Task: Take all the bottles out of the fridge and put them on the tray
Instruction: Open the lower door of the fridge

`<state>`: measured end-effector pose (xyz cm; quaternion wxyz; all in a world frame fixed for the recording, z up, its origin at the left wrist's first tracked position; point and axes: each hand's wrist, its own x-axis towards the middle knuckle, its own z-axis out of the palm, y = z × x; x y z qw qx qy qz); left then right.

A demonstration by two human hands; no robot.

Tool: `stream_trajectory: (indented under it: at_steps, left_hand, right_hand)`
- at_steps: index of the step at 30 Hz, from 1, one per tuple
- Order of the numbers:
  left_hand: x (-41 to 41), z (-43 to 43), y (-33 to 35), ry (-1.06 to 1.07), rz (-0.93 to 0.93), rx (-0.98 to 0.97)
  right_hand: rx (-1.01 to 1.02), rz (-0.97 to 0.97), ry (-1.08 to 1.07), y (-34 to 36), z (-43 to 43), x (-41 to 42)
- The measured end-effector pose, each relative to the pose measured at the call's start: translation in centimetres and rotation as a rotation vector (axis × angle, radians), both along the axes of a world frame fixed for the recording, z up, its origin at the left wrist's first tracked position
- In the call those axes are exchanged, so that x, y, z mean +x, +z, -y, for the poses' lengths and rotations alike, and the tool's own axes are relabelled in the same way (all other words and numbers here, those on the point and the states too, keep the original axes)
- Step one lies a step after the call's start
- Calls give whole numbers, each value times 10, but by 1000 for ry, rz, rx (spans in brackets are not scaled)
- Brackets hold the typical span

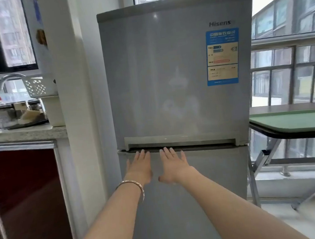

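Note:
A silver two-door fridge (177, 76) stands straight ahead with both doors closed, so no bottles show. My left hand (140, 167), with a bracelet on its wrist, lies flat and open against the top of the lower door, fingertips at the handle groove (181, 143) under the upper door. My right hand (173, 165) is beside it, also flat with fingers apart and fingertips at the same groove. A green tray (297, 121) rests bare on a folding table to the right of the fridge.
A white pillar (75, 110) stands left of the fridge. Beyond it a kitchen counter (14, 134) carries spice jars, a white basket and a faucet above a dark red cabinet (25, 201). The folding table's metal legs (262, 161) and a window railing fill the right.

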<state>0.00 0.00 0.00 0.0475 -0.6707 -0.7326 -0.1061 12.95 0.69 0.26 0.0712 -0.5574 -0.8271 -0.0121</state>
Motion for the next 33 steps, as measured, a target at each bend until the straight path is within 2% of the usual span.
stream_trajectory:
  at_steps: [3,7,11,20,22,26,28,30,33]
  left_hand:
    - [-3,-4,-13,-16,-7,-13]
    - [-9,-8,-30,-23,-84,117]
    - [-15,-13,-27,-3,-16,115]
    - [-13,-2,-23,2,10,134]
    - [-13,8,-25,-9,-20,185]
    - [-19,27,-16,-86,-85,420]
    - [-23,35,-8,-132,-84,453]
    - [-23,41,1,-183,-15,430]
    - [-16,51,14,-227,112,231]
  right_hand:
    - [-18,18,-36,-8,-4,5]
    - [46,26,-64,-18,-7,8]
    - [86,14,-91,-17,-8,14]
    - [96,-39,-53,-15,-2,19]
    - [133,-66,-38,-17,5,23]
    - [214,-160,-5,-12,22,35]
    - [255,-213,10,-10,30,43]
    - [347,-277,21,-10,39,51]
    - [481,-348,-3,-7,51,63]
